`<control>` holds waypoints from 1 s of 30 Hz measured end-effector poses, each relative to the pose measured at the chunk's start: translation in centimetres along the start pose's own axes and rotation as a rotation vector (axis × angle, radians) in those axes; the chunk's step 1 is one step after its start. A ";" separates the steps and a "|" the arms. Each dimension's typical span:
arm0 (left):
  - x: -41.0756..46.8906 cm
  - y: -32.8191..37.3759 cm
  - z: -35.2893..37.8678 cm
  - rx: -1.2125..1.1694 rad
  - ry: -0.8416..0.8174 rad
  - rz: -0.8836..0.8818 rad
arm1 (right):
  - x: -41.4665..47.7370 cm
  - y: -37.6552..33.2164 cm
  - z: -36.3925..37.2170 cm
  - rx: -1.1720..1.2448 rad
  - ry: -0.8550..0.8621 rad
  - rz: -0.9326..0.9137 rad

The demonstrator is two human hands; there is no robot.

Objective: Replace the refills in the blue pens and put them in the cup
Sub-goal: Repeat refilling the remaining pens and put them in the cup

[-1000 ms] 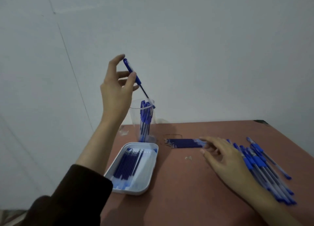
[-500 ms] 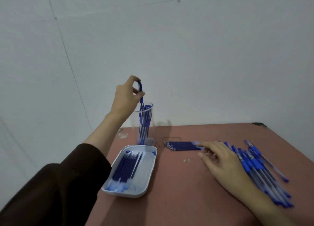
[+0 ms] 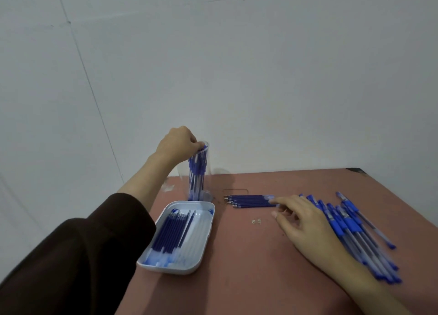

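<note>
A clear plastic cup (image 3: 205, 172) stands at the table's back left with several blue pens upright in it. My left hand (image 3: 177, 144) is at the cup's rim, its fingertips curled over the top end of a blue pen (image 3: 202, 145) that sits almost fully inside. My right hand (image 3: 305, 222) lies flat on the table, fingers loosely spread, fingertips touching the row of blue refills (image 3: 248, 201). A pile of blue pens (image 3: 350, 231) lies under and to the right of that hand.
A white tray (image 3: 201, 250) with several refills sits near the front left of the reddish table (image 3: 260, 279). A small scrap (image 3: 256, 221) lies near the refills. A bare wall rises behind; the table's left and right edges are close.
My left hand has lowered the pen from above the cup down into it, ending at the rim. My right hand has stayed by the refills.
</note>
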State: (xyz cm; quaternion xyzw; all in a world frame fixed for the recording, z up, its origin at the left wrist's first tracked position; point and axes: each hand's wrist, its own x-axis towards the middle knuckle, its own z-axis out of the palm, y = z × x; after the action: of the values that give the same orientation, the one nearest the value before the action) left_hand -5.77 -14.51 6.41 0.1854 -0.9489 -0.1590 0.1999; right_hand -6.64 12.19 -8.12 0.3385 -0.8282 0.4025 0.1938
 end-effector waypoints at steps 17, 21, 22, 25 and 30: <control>-12.8 4.3 12.8 -0.651 0.084 0.183 | 0.1 5.1 -6.4 -0.325 0.168 0.341; -12.5 3.5 13.7 -0.653 0.063 0.126 | 0.2 6.6 -9.6 -0.427 0.050 0.581; -12.5 3.3 13.8 -0.643 0.066 0.125 | 0.4 6.9 -9.8 -0.415 0.002 0.635; -12.3 3.0 14.0 -0.625 0.071 0.127 | 0.8 8.0 -9.9 -0.406 -0.064 0.708; -12.2 2.8 13.9 -0.648 0.081 0.129 | 1.1 7.6 -9.9 -0.519 -0.086 0.732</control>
State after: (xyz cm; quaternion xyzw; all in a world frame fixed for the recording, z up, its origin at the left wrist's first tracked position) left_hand -2.25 -3.82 -8.54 0.0581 -0.8500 -0.4322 0.2955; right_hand -12.37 23.03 -5.61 -0.0202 -0.9742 0.2092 0.0827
